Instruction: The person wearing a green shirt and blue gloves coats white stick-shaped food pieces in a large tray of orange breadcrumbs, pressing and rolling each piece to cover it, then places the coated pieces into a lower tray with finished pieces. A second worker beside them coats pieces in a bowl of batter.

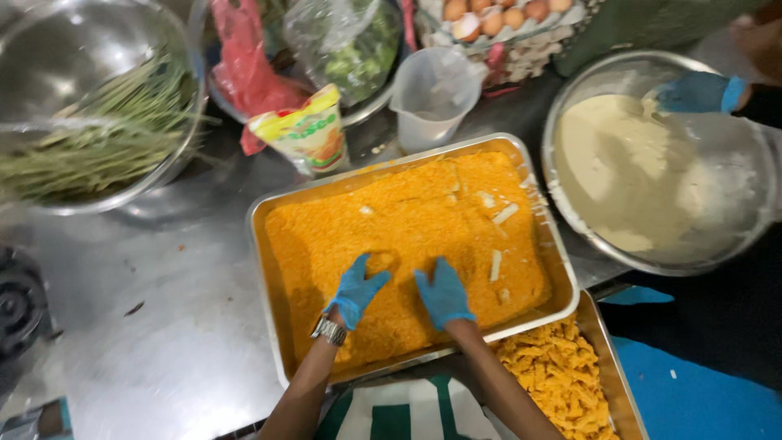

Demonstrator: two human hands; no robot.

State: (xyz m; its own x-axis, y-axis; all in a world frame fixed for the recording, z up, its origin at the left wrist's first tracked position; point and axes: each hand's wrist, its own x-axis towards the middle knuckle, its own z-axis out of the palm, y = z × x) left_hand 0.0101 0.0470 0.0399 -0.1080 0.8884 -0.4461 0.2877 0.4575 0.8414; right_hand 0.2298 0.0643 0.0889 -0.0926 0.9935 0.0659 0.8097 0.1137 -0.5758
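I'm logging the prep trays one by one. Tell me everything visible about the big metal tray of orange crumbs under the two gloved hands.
The tray is a shallow rectangular pan of shiny metal with a rolled rim, lying slightly askew on the steel table. It is filled nearly to its walls with an even layer of orange crumbs, dotted with a few pale strips towards the right. The left hand and right hand, both in blue gloves, press flat on the crumbs near the front edge. Its front right corner overlaps a second tray of coated pieces.

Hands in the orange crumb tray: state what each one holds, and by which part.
Nothing is held. The left hand and right hand, both in blue gloves, rest palm-down, fingers spread, on the orange crumbs in the metal tray.
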